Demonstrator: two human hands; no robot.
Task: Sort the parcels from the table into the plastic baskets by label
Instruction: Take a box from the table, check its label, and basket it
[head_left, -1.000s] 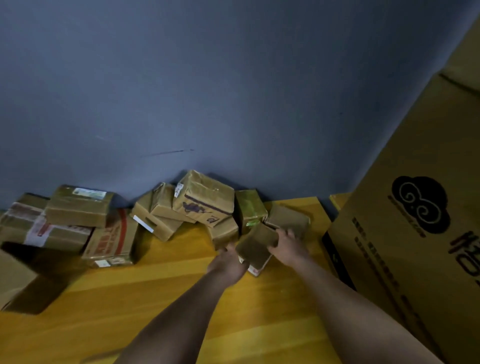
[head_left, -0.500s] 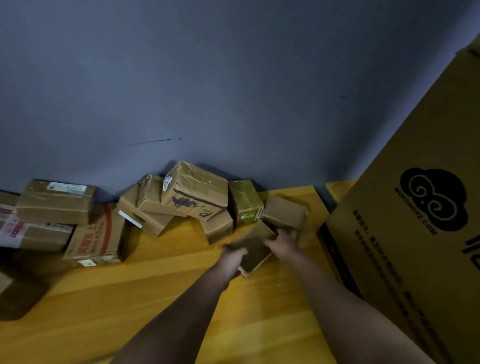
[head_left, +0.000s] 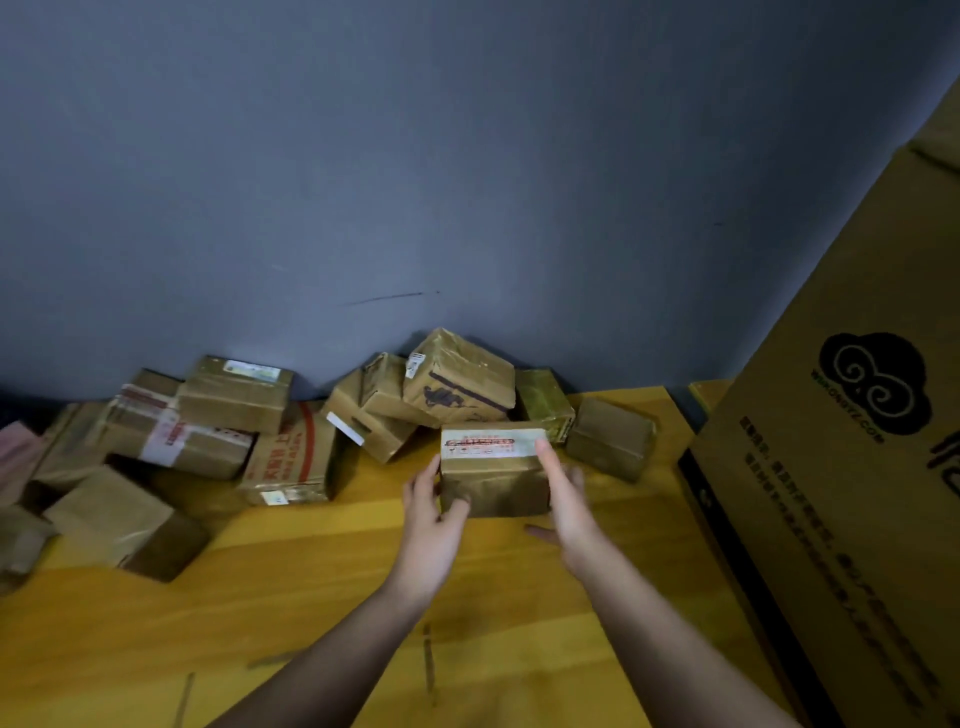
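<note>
On the far left of the counter (head_left: 311, 597) I see a pile of parcels (head_left: 218, 431) against the wall. At centre, my left hand (head_left: 434, 525) grips the small parcel (head_left: 493, 470) at its left side, thumb curled onto the front face. Its label (head_left: 488, 441) faces up. My right hand (head_left: 563, 506) lies along its right side, fingers straight, forefinger touching the label edge. A large carton (head_left: 841, 493) stands on the right.
</note>
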